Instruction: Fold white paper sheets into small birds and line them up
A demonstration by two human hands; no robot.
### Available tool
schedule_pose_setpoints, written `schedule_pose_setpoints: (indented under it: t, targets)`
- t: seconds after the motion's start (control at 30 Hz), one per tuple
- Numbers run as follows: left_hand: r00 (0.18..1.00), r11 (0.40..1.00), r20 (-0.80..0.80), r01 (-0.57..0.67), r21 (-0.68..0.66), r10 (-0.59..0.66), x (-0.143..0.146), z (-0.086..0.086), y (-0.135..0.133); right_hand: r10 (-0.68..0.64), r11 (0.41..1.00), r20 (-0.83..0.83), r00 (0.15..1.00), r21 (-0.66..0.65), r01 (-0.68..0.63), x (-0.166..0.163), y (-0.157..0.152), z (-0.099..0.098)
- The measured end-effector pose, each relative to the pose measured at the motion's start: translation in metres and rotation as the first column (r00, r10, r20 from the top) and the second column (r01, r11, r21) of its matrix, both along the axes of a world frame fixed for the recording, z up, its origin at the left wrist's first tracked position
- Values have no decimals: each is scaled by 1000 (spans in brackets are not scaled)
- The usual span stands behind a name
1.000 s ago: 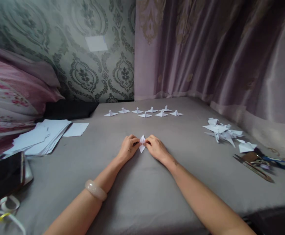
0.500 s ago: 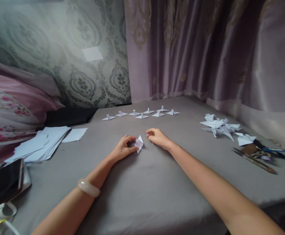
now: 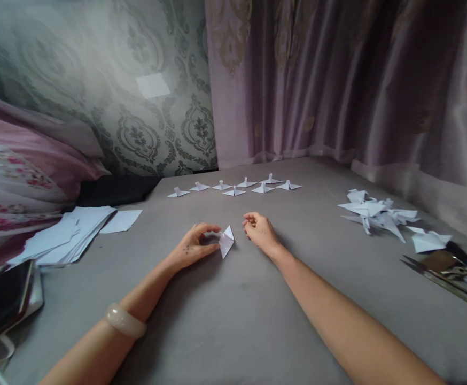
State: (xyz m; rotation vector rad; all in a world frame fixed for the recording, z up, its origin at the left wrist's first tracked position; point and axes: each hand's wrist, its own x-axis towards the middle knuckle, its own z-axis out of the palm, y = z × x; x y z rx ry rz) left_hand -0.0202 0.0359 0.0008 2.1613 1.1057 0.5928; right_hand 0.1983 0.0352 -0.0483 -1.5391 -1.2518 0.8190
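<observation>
A small folded white paper piece [image 3: 226, 241] with pointed ends stands on the grey cloth. My left hand [image 3: 195, 245] is at its left side, thumb and forefinger spread apart, with the fingertips beside or just touching the paper's edge. To the right, my right hand [image 3: 261, 231] hovers a short way off the paper, fingers curled in, with nothing seen in them. Beyond both hands, several small folded paper birds [image 3: 234, 191] with flat wings stand in two loose rows.
On the right lies a heap of folded paper birds [image 3: 378, 211], with another folded paper [image 3: 429, 240] and scissors [image 3: 437, 278] nearer. At left are a stack of white sheets [image 3: 69, 235], a single sheet [image 3: 121, 221] and a phone [image 3: 5, 294]. A curtain [image 3: 281, 107] hangs behind.
My left hand has loosened and drawn slightly left from the folded paper, showing more of it. My right hand has shifted slightly right and down. The view has turned a little.
</observation>
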Motion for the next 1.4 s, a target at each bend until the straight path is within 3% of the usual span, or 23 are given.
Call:
schedule_pose_setpoints:
  t: [0.1, 0.4, 0.87, 1.03, 1.4]
  targets:
    - [997, 997, -6, 73, 28, -73, 9, -4, 5, -21, 1000, 2, 1000, 10, 21, -2, -2, 1]
    - [994, 994, 6, 105, 0, -105, 19, -11, 11, -17, 998, -10, 1000, 67, 18, -2, -8, 0]
    - [994, 996, 113, 1, 85, -11, 13, -16, 7, 81, 991, 161, 984, 96, -97, -26, -32, 24]
    - [996, 997, 90, -14, 73, 7, 18, -16, 7, 77, 971, 270, 960, 199, -134, -34, -37, 26]
    - [999, 991, 31, -43, 127, 39, 21, -20, 10, 103, 959, 352, 930, 212, -186, -36, -38, 25]
